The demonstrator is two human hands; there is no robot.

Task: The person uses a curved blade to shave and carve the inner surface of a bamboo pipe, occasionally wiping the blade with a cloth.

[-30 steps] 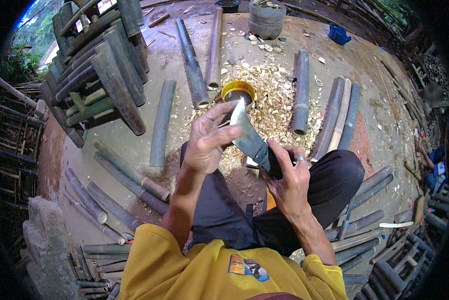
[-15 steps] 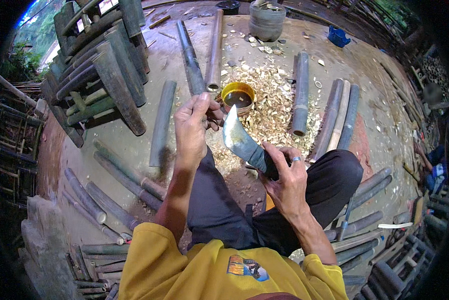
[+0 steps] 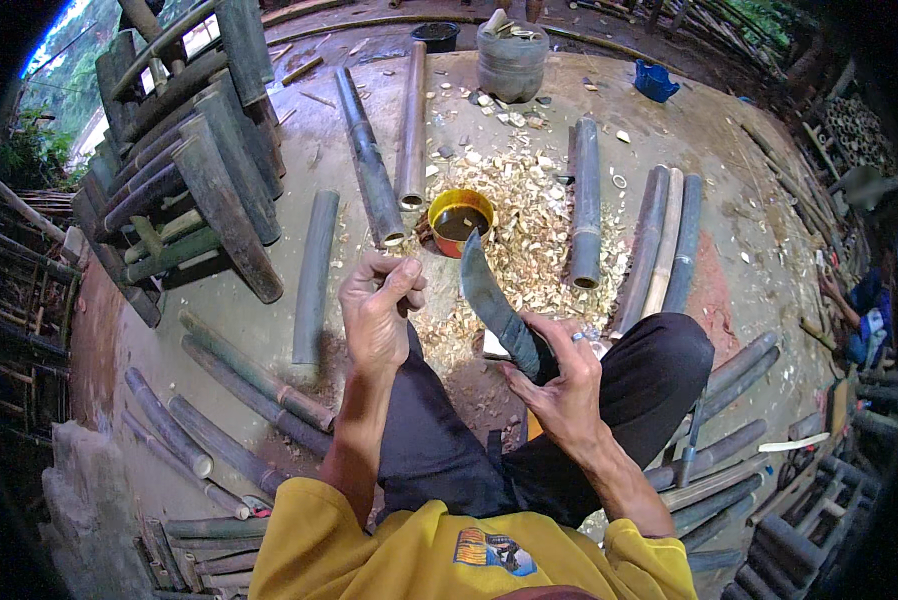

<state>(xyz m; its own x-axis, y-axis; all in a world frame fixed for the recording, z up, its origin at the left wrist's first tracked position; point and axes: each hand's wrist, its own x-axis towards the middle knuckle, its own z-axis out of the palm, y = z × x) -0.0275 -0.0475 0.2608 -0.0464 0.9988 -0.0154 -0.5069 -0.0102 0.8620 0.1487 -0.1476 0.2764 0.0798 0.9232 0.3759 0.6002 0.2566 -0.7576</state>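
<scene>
My right hand (image 3: 559, 385) is closed around the dark handle of a curved knife (image 3: 489, 300). The knife's dark, broad blade points up and away, its tip just below a yellow and red bowl (image 3: 454, 246) of dark liquid. Behind the lower blade shows a small pale patch (image 3: 494, 345); I cannot tell what it is. My left hand (image 3: 379, 310) is raised over the left knee, thumb pressed against curled fingers. Whether anything small is inside them is hidden. Pale wood chips (image 3: 519, 240) are strewn around the bowl.
Bamboo tubes lie ahead, including a dark one (image 3: 586, 205) and a brown one (image 3: 411, 130). More bamboo lengths (image 3: 254, 380) flank my legs. A bamboo rack (image 3: 224, 170) stands left. A grey tub (image 3: 512, 65) and blue basket (image 3: 654, 80) are farther off. Another person's arm (image 3: 841, 300) shows at far right.
The knife has turned from showing its bright, broad side to a darker, narrower one. My left hand has moved lower and nearer to me, its fingers more curled. The view has shifted slightly.
</scene>
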